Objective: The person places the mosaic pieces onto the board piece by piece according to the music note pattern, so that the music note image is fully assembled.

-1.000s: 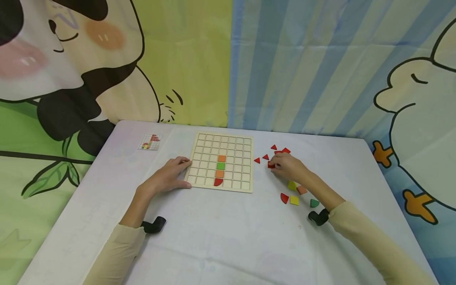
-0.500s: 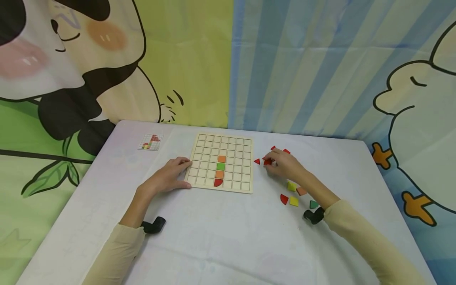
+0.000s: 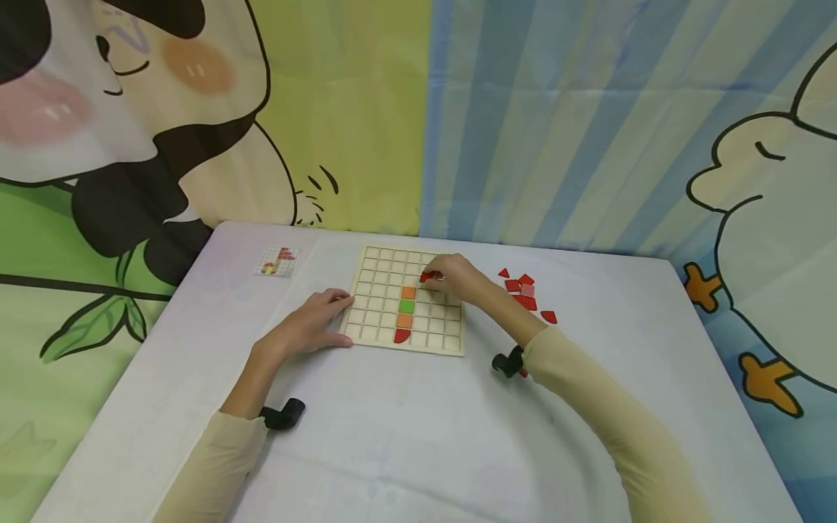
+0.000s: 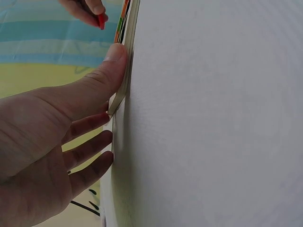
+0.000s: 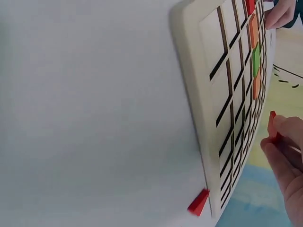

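Head view: right hand (image 3: 458, 277) pinches red piece (image 3: 427, 277) over grid board (image 3: 375, 301); left hand (image 3: 314, 319) flat, steadying board edge.

A children's playroom is suggested by cartoon panda wall hangings (image 3: 131, 123) and a white-covered table (image 3: 405, 436).

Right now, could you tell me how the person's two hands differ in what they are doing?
The left hand lies flat with straight fingers against the board's left edge; the right hand hovers over the board's grid. The left hand holds nothing; the right hand pinches a red piece in its fingertips. Both are at the board.
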Motion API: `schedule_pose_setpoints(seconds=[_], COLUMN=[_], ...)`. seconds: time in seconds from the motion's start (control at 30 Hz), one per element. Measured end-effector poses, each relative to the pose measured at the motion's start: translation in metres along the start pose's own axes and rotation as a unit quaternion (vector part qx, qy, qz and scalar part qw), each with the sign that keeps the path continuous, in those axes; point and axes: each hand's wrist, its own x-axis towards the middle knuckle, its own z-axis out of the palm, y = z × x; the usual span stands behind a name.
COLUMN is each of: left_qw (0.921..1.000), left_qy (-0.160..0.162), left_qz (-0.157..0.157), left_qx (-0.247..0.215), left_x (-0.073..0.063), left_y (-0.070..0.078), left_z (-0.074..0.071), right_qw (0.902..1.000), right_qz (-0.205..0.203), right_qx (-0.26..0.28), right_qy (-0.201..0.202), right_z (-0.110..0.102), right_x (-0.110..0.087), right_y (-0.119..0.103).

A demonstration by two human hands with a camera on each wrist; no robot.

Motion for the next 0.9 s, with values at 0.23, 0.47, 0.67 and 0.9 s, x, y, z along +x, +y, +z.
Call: schedule_pose_setpoints(seconds=[0.23,0.47,0.67,0.9], left_qw=[1.0000,1.0000,1.0000,1.0000], left_qy=[-0.005,0.000,-0.002,-0.001], left_qz=[0.000,0.002,-0.001,0.001], left_qx=[-0.001,0.002,0.001,-0.001], left_x=[0.002,0.000,0.000,0.000], left_y=[0.001,0.001,0.000,-0.001], left_z=[0.000,0.000,0.000,-0.001], right_qw=[0.9992,0.9979,0.9979,0.9971], right_qz=[-0.028,-0.008,-0.005,-0.015], right_qx=[0.002,-0.034,-0.040,-0.046], right_qy=[-0.028,-0.055,-0.051,-0.058], right_z=[0.010,0.019,0.020,0.017], right_x=[0.024,0.033,0.036,0.038], right_y=[-0.004,-0.006,-0.009,-0.010])
